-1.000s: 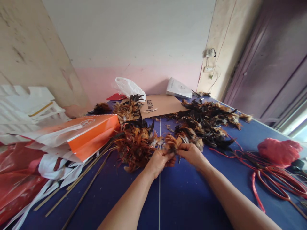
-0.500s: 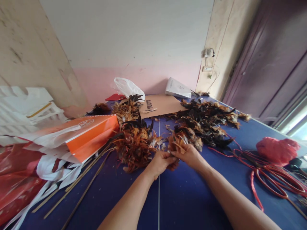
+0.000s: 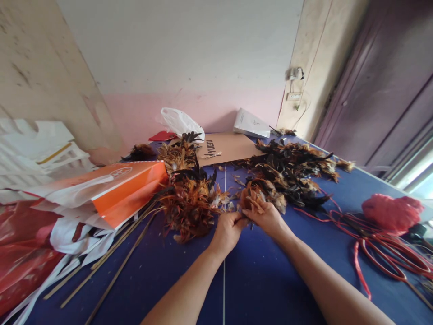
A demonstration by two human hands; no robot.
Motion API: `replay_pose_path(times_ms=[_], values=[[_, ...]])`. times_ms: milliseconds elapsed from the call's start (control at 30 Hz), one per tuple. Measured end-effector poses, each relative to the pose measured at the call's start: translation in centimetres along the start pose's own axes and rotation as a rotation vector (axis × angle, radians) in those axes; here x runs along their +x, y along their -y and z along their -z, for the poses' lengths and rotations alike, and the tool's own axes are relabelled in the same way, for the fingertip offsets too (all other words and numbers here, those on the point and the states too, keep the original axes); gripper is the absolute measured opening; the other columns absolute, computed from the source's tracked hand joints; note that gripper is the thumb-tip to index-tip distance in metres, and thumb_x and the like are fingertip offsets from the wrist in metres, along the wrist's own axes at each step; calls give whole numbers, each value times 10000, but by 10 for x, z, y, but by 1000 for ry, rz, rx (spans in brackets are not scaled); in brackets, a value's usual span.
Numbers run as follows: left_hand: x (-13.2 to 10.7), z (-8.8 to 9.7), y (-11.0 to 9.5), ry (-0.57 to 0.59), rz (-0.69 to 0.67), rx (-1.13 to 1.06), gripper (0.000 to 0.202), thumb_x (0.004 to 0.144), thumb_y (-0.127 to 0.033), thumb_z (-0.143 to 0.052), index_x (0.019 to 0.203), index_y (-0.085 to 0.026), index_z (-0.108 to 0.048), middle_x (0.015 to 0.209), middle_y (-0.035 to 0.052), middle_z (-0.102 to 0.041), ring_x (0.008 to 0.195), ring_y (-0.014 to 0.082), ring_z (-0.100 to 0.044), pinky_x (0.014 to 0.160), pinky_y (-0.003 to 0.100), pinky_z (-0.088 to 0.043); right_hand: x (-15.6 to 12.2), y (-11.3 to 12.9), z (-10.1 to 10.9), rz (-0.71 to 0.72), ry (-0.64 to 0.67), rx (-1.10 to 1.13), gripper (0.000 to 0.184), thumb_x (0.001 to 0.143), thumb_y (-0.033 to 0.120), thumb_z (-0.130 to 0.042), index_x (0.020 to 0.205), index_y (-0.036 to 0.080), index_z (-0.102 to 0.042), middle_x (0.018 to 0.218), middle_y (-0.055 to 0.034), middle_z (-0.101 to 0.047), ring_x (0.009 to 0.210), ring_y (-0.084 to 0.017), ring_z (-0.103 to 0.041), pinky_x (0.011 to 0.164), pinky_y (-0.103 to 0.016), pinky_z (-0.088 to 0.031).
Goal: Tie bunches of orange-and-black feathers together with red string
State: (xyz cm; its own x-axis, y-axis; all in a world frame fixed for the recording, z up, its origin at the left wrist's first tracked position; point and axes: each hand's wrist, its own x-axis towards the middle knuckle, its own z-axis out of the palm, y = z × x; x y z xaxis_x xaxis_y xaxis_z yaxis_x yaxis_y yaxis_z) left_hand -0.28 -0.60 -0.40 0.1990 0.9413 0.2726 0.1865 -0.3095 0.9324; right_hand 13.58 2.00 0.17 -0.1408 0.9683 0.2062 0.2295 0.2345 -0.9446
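Observation:
A small bunch of brown feathers (image 3: 253,197) fans out above my fingers near the middle of the blue table (image 3: 189,289). My right hand (image 3: 267,219) is closed around the base of this bunch. Touching it from the left, my left hand (image 3: 227,231) has its fingers pinched together at the feathers' lower ends; the exact grip there is hidden. Just left lies a heap of reddish-brown feathers (image 3: 191,207). Behind and right of my hands spreads a larger pile of black and brown feathers (image 3: 291,167).
An orange-and-white paper bag (image 3: 131,194) and thin sticks (image 3: 118,253) lie at left. Flat cardboard (image 3: 230,146), a white plastic bag (image 3: 181,122) and a white box (image 3: 251,124) stand at the back. Pink string (image 3: 392,212) and red scissors (image 3: 382,257) are at right.
My left hand has turned slightly, with its fingers higher and more closed. The feather bunch in my right hand now stands more upright and shows more fully.

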Motion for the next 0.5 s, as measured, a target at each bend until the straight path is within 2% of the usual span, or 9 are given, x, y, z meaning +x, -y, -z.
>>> replay_pose_path(times_ms=[133, 333, 433, 500], values=[[0, -2, -2, 78, 113, -147, 202, 718, -291, -562, 603, -154, -655, 567, 47, -621, 524, 141, -542, 539, 230, -395, -2, 9, 7, -2, 31, -63, 310, 630, 317, -626, 902, 170, -643, 738, -9, -642, 653, -146, -566, 594, -243, -451], [0, 0, 2, 135, 150, -154, 231, 666, -339, -625, 516, -163, -635, 496, 25, -583, 479, 120, -509, 515, 217, -377, -7, 21, 13, 4, 96, -217, 140, 623, 291, -611, 674, 163, -638, 522, 38, -533, 491, -95, -460, 470, -210, -364], [1, 3, 3, 147, 192, -260, 204, 643, -326, -656, 544, -149, -645, 508, 16, -581, 489, 105, -503, 522, 209, -376, -7, 19, 12, -12, 106, -122, 196, 631, 308, -616, 761, 163, -640, 535, 37, -538, 473, -86, -451, 460, -209, -363], [3, 5, 2, 109, 294, -425, 188, 641, -319, -668, 610, -134, -653, 556, 21, -602, 537, 107, -535, 546, 205, -393, -5, 16, 11, -10, 96, -14, 294, 639, 329, -622, 880, 159, -621, 595, 21, -570, 491, -90, -475, 474, -215, -386]])
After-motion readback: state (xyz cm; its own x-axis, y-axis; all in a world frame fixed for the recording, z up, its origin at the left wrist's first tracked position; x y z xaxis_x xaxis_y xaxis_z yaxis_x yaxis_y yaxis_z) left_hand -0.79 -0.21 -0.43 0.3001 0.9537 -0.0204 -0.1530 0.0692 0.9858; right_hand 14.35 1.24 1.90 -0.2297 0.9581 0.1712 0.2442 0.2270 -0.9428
